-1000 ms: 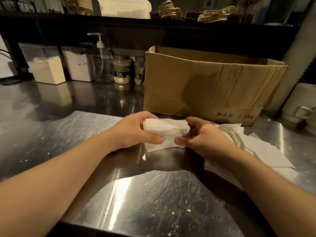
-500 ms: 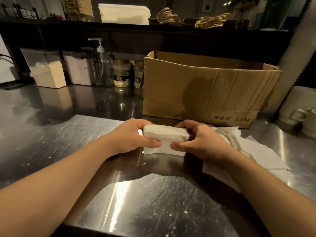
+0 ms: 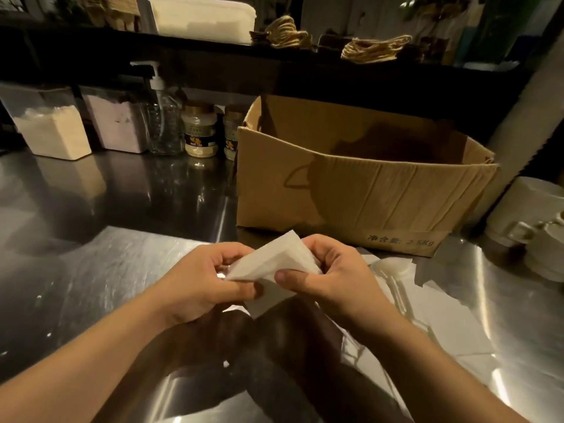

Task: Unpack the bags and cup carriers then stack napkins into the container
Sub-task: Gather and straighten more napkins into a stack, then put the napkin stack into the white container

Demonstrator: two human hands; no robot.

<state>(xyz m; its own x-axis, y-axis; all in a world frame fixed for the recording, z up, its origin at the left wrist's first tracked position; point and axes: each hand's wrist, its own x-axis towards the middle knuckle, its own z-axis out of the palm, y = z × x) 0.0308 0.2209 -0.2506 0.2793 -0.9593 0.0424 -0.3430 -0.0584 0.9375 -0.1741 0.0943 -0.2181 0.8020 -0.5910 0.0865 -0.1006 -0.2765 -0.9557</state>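
1. Both hands hold a small stack of white napkins (image 3: 274, 264) just above the steel desk (image 3: 91, 270), in front of the cardboard box (image 3: 351, 190). The left hand (image 3: 201, 279) curls its grip round the stack's left end, and the right hand (image 3: 332, 273) pinches the right end, thumb on the near face.
2. Progress, as I judge it: the unpacking looks largely done, since flattened white wrapping (image 3: 442, 315) lies on the desk just right of the hands. Stacking is what remains; this bundle is not yet in any container (which container is meant I cannot tell).
3. Writing: the box's lower right corner carries printed Chinese characters followed by "2.5Kg". The jars (image 3: 200, 129) behind the box have dark labels too small to read.
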